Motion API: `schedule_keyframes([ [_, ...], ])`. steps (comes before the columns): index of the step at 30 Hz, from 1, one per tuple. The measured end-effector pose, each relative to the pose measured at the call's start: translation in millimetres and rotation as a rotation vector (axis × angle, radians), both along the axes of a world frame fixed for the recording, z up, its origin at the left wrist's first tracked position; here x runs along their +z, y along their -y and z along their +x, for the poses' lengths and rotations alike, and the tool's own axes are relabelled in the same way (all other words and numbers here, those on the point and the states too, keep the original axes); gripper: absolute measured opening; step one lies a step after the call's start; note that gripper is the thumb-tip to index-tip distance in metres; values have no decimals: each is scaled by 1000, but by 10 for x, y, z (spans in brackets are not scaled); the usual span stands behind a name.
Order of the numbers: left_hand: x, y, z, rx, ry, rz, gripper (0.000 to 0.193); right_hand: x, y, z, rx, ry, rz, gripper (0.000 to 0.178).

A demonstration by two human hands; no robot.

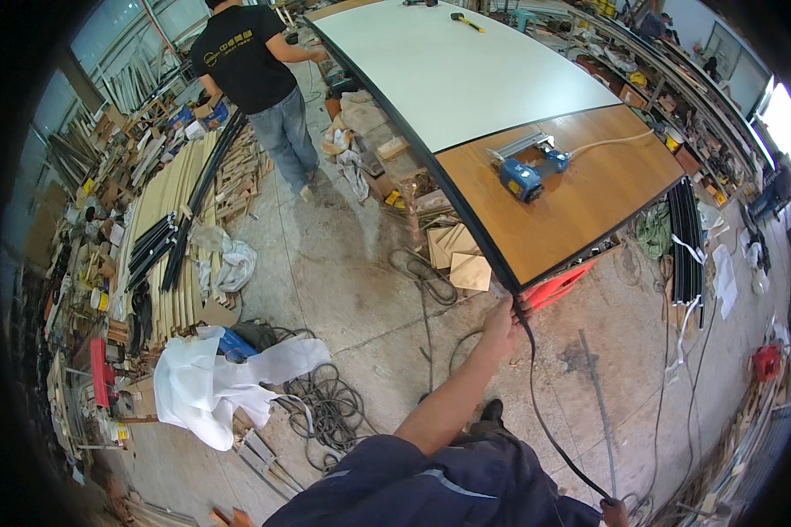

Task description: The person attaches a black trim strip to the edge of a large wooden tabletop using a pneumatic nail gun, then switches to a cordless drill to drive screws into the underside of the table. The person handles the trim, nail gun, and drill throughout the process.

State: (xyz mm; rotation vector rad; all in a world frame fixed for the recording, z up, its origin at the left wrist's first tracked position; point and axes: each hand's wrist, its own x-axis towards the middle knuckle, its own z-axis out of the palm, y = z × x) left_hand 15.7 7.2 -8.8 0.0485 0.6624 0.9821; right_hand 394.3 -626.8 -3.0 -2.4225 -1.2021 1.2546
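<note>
Gripping a black strip (534,395) at the near corner of a long panel (615,189), the left hand (501,323) is closed in the head view, its arm stretched forward. From there the strip hangs in a loose curve over the concrete floor (360,272) to the right hand (613,512), which is closed on it at the lower edge of the view and partly cut off. Black edging runs down the panel's left side to that same corner; whether the strip joins it, I cannot tell. The panel's near end is brown, and a white surface covers the stretch beyond. On the brown part lies a blue nail gun (523,180) with a pale hose (611,140); a hammer (468,22) lies on the white part, well apart. Something red (561,285) stands beneath the near end. Beside the panel's far left side, a co-worker (255,66) in a black shirt reaches one arm toward its edge.
</note>
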Motion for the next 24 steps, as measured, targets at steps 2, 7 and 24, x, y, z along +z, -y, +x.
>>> schedule_keyframes([
  [2, -15, -9, -1, 22, -49, 22, 36, 182, -561, -163, 354, 229, 58, 8],
  [7, -110, -47, 25, 28, -138, 13, 37, -258, -912, 190, -159, -89, -35, 26],
  [24, 159, -4, 219, 242, -257, -60, 47, -68, -1396, 155, -173, -254, -36, 20],
])
